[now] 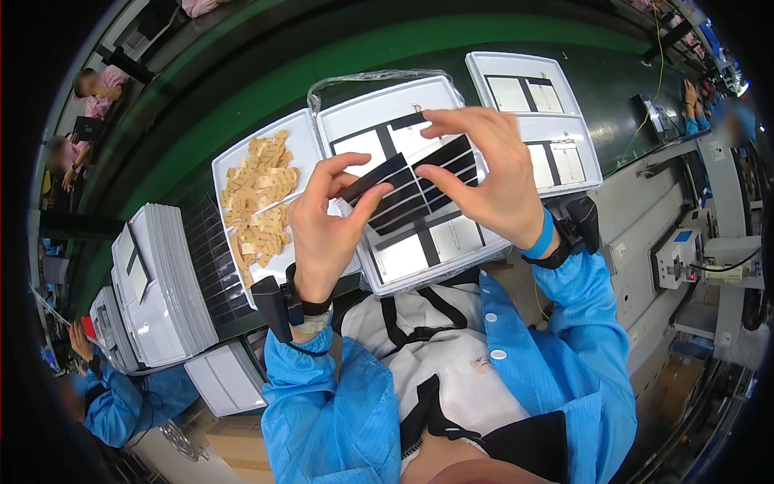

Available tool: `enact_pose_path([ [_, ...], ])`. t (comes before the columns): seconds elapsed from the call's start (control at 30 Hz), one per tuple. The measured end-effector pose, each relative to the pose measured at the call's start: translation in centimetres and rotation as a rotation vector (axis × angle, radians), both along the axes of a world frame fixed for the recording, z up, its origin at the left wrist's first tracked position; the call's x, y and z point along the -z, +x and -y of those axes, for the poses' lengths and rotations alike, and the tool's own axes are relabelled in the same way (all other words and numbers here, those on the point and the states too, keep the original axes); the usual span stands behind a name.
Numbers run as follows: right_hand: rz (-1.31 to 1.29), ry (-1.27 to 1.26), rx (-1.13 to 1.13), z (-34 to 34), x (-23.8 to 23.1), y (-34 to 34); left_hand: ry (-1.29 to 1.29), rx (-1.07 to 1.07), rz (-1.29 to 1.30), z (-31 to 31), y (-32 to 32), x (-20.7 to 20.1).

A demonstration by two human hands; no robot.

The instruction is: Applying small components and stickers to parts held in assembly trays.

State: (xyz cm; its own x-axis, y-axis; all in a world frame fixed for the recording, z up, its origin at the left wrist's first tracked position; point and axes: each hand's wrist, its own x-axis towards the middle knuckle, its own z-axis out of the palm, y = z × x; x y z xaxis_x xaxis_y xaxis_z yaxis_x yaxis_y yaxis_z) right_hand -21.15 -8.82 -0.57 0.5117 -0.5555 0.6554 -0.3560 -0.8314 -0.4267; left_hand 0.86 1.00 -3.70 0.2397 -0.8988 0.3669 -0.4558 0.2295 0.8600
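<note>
My left hand (pixel 330 214) pinches the left end of a black sheet with pale dividing lines (pixel 401 199) between thumb and fingers. On the same sheet's right side, my right hand (pixel 488 165) closes with its thumb in front and fingers behind. The sheet is held tilted above a white tray (pixel 339 113), which carries flat silver-white rectangular pieces (pixel 401 260) with black strips between them. Both hands and the sheet hide the tray's middle.
Left of that tray, a white tray (pixel 302 133) holds a pile of tan paper scraps (pixel 260 181). Beyond it lie black gridded sheets (pixel 211 250) and stacked white trays (pixel 165 282). More loaded trays (pixel 576 121) stand right. A machine (pixel 677 258) is at far right; co-workers (pixel 137 403) sit nearby.
</note>
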Motion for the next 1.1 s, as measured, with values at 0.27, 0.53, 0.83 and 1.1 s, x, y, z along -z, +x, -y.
enact_pose_path([
  [0.27, 0.197, 0.260, -0.163, -0.5, 0.7, 1.4, -0.036, 0.080, 0.034, -1.1, -0.6, -0.7],
  [0.53, 0.296, 0.311, -0.137, -0.9, 0.0, 1.6, -0.077, 0.066, 0.037, -1.6, -0.7, -0.4],
  [0.83, 0.330, 0.399, -0.192, -1.0, -0.2, 0.6, 0.087, 0.046, 0.127, -1.7, -0.6, -0.9],
  [1.1, 0.157, 0.692, -0.073, 0.1, 1.0, -6.7, 0.094, -0.051, -0.145, -6.7, 4.4, -6.7],
])
